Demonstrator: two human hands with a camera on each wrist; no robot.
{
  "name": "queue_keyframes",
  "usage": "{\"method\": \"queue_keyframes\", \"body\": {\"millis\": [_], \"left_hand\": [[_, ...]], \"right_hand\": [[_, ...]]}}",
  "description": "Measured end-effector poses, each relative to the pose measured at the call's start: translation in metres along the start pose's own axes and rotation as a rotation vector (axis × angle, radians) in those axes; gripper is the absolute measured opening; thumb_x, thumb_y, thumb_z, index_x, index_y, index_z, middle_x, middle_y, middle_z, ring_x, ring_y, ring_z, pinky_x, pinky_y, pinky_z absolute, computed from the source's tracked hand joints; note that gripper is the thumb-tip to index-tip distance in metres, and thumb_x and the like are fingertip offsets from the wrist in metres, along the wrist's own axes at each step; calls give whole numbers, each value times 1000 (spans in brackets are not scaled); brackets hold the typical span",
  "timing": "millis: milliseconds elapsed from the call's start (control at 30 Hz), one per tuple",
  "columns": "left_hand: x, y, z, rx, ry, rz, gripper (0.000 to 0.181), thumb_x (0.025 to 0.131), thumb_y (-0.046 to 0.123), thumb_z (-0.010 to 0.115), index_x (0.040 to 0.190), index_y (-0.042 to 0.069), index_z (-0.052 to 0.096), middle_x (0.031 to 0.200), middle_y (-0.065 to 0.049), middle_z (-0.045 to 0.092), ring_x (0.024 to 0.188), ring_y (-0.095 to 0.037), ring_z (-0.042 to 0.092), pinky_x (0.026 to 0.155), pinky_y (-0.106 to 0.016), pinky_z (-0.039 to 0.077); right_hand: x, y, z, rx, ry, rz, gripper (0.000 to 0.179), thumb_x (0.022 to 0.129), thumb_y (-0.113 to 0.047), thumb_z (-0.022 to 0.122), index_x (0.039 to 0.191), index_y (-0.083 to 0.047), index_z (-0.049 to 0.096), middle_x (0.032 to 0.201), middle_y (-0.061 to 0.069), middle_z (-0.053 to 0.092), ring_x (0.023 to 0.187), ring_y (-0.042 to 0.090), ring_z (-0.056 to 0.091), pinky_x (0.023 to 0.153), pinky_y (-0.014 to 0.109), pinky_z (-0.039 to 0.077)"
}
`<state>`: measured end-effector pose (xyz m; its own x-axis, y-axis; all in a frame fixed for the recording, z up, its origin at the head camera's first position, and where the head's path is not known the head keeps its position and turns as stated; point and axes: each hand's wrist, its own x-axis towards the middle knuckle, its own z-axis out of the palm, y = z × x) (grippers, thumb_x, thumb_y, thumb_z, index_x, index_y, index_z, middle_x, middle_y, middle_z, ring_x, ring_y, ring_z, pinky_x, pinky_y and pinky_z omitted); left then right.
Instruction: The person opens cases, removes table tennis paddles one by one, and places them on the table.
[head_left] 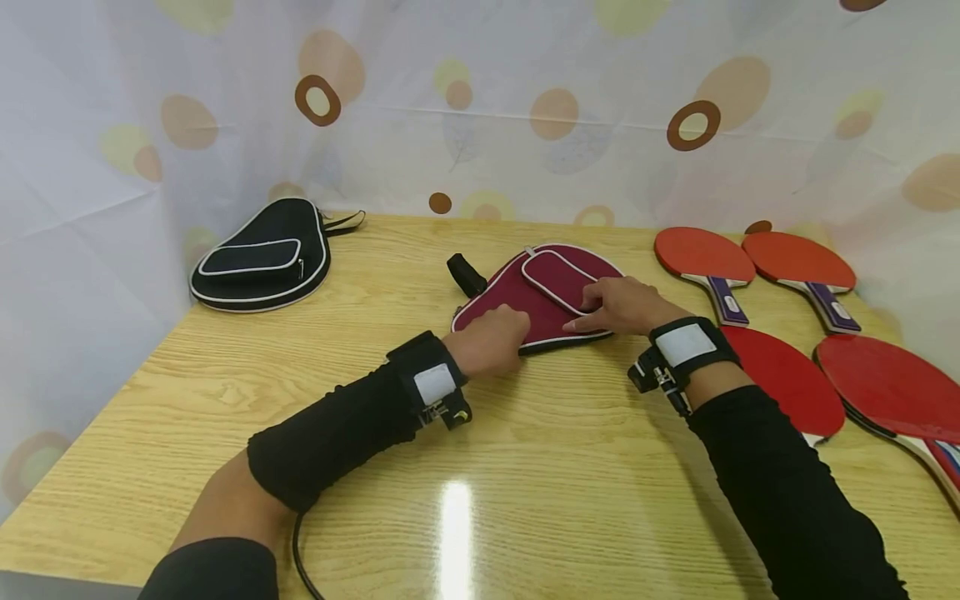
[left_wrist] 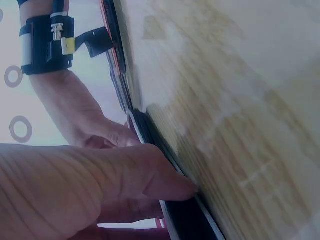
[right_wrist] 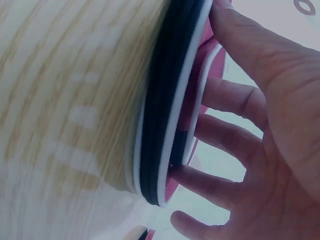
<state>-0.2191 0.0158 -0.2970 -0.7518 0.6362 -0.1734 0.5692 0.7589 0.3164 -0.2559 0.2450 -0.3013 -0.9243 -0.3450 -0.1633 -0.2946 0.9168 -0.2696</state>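
Note:
A maroon table tennis paddle case (head_left: 551, 329) with white piping lies on the wooden table. My left hand (head_left: 491, 337) is at its near left edge, fingers bent; in the left wrist view the thumb (left_wrist: 172, 185) presses the dark side band (left_wrist: 187, 220) while the fingers go over the top, partly hidden. Over the case's right part is my right hand (head_left: 626, 304), fingers spread and lightly bent. Its fingertips rest at the raised front pocket (head_left: 555, 279), and the thumb touches the near edge. In the right wrist view the dark zip band (right_wrist: 167, 100) runs beside that hand.
A black paddle case (head_left: 262, 233) lies at the back left. On the right are several red paddles, among them a back one (head_left: 705, 254) and a front one (head_left: 892, 387) near my right forearm. A patterned curtain (head_left: 495, 108) hangs behind the table.

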Motion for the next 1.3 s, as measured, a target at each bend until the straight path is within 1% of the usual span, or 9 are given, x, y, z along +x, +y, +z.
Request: {"method": "queue_keyframes", "body": {"millis": [133, 367, 500, 667, 900, 1000, 1100, 1233, 1300], "left_hand": [[-1, -5, -3, 18, -4, -22, 21, 90, 1, 69, 111, -1, 65, 99, -12, 68, 79, -18, 58, 65, -29, 48], [-1, -12, -6, 33, 27, -39, 17, 89, -4, 67, 106, -1, 68, 92, -11, 67, 73, -17, 54, 58, -28, 44], [1, -16, -7, 35, 47, -49, 14, 90, -6, 63, 103, -1, 68, 85, -9, 64, 70, -17, 52, 55, -28, 42], [2, -21, -7, 38, 71, -47, 12, 91, -8, 60, 96, -1, 69, 75, -3, 55, 67, -15, 49, 54, -27, 39], [5, -28, -8, 40, 76, -60, 11, 90, -9, 61, 92, -1, 68, 75, -2, 51, 66, -15, 48, 53, -27, 38], [6, -30, -8, 39, 97, -65, 14, 90, -10, 59, 87, 0, 68, 74, -2, 51, 66, -15, 48, 53, -27, 38], [7, -34, -9, 34, 116, -61, 19, 90, -11, 57, 79, 3, 64, 69, 0, 47, 65, -15, 46, 53, -26, 35], [8, -39, -9, 31, 137, -56, 32, 90, -14, 55, 67, 8, 54, 64, 2, 37, 62, -14, 41, 52, -26, 30], [9, -41, -9, 40, 155, -60, 36, 90, -13, 53, 63, 10, 50, 63, 2, 38, 63, -15, 42, 53, -27, 32]], "right_hand": [[-3, -2, -2, 9, 3, -31, 31, 89, -40, 77, 86, -10, 72, 84, 3, 68, 79, 22, 57, 67, 36, 43], [-8, -4, -2, 54, -2, -92, 28, 90, -36, 77, 78, -11, 75, 73, -2, 65, 72, 18, 54, 63, 32, 41], [-11, -6, -3, 42, -7, -111, 27, 90, -37, 77, 79, -12, 77, 74, -2, 66, 73, 17, 55, 63, 32, 42], [-14, -7, -1, 41, 0, -146, 25, 90, -34, 77, 77, -13, 78, 74, -1, 63, 74, 18, 52, 63, 32, 40], [-16, -7, 1, 50, 15, -188, 21, 89, -30, 78, 77, -13, 80, 77, -1, 62, 74, 17, 51, 63, 32, 41], [-16, -9, 1, 49, 14, -200, 20, 89, -29, 79, 78, -12, 80, 76, -1, 63, 74, 16, 51, 63, 31, 40], [-17, -11, 1, 48, 7, -203, 20, 89, -29, 78, 79, -12, 81, 75, -2, 64, 74, 17, 50, 63, 32, 39], [-17, -15, 1, 37, -5, -204, 19, 90, -29, 77, 80, -14, 82, 71, -5, 65, 78, 16, 50, 71, 35, 37], [-18, -16, 1, 37, -15, -205, 20, 91, -29, 75, 80, -15, 82, 67, -7, 64, 79, 16, 49, 72, 35, 36]]}}
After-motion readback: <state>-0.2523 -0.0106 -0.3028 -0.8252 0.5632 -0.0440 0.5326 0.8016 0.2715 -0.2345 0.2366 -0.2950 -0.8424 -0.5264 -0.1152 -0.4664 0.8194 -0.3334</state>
